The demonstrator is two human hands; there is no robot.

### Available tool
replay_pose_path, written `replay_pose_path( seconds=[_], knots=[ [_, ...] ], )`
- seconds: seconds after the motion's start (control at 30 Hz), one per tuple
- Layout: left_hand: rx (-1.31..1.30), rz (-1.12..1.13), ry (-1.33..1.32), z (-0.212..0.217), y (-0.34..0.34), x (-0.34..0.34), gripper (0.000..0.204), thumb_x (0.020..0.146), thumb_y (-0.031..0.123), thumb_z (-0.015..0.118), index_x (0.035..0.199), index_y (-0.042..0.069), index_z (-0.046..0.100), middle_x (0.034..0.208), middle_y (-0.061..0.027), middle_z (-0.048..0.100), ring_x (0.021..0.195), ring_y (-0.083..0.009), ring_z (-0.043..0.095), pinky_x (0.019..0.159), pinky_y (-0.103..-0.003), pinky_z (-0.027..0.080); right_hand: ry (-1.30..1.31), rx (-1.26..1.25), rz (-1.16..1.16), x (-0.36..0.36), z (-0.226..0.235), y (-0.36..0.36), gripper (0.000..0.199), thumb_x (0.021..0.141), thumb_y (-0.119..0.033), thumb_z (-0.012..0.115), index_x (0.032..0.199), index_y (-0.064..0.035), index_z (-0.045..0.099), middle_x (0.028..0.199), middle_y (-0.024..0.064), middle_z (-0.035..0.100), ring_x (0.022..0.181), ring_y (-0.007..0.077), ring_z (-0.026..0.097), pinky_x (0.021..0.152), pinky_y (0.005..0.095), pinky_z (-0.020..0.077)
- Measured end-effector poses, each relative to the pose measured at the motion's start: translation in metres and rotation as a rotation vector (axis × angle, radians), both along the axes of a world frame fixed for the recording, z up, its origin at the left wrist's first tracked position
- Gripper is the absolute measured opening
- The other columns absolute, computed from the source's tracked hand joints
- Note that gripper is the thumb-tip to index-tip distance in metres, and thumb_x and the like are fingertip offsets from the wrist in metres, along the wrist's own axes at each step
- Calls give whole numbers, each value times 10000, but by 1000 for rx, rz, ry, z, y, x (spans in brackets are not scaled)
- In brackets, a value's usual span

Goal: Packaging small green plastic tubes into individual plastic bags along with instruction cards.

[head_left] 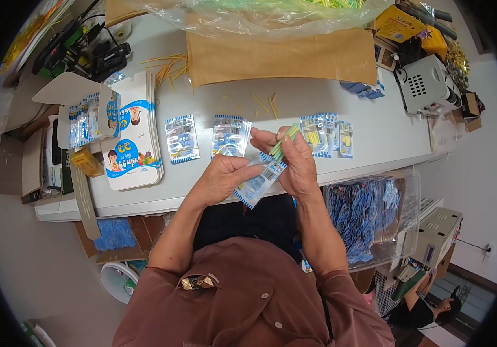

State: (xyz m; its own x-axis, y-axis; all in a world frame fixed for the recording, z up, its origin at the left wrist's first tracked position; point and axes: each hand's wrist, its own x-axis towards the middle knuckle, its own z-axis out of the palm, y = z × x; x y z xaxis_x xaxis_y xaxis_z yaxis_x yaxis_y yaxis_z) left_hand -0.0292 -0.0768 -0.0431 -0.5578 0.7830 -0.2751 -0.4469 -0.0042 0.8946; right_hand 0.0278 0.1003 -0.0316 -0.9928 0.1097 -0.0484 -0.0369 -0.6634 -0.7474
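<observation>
Over the table's front edge, my left hand (223, 178) pinches a small clear plastic packet (255, 189) with blue-striped ends. My right hand (299, 165) grips a bundle of thin green and yellow sticks (285, 142), straw-like, at the packet's upper end. Whether the stick ends are inside the packet is hidden by my fingers. Just beyond my left hand lie similar packets (230, 134), with another packet (182, 139) to their left. On the right of my right hand are packets with yellow sticks showing (316, 135) and a smaller one (346, 140).
A brown cardboard piece (283, 58) and a clear bag of green sticks (323, 13) lie at the back. Loose yellow sticks (273, 107) are scattered before them. Left are printed flat cartons (130, 168); right, a clear bin (370, 217) of blue packaging. Another person (419, 309) is lower right.
</observation>
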Motion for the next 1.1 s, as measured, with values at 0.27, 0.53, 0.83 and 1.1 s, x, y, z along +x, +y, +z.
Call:
replay_pose_path(
  seconds=[0.27, 0.53, 0.83, 1.1],
  knots=[
    [36, -48, -100, -9, 2, 1, 237, 972, 184, 644, 1013, -31, 735, 831, -8, 701, 732, -46, 602, 650, -216, 495, 15, -28, -44, -2, 5, -1, 142, 1028, -236, 510, 1070, -101, 521, 1230, 214, 643, 1257, 316, 555, 1126, 518, 366],
    [73, 10, -172, -20, 5, 4, 243, 970, 180, 642, 1033, -43, 713, 866, -73, 717, 737, -110, 669, 663, -239, 544, 8, -42, -44, 3, -3, -2, 121, 1029, -216, 509, 1058, -100, 528, 1235, 212, 641, 1253, 311, 557, 1130, 505, 362],
    [-6, 76, 29, -14, 7, 2, 211, 972, 146, 637, 1035, -38, 719, 870, -24, 699, 774, -52, 609, 664, -199, 499, -122, -71, -76, 5, -5, -3, 147, 1021, -200, 524, 1082, -70, 554, 1221, 244, 631, 1177, 293, 599, 1058, 451, 440],
    [46, 298, -9, -17, 21, 13, 237, 969, 158, 642, 1087, -34, 714, 858, -3, 691, 753, -32, 579, 657, -205, 486, -217, 35, -75, 0, 1, -6, 260, 1033, -242, 496, 1106, -9, 585, 1195, 247, 635, 1146, 292, 609, 1029, 423, 461]
  ],
)
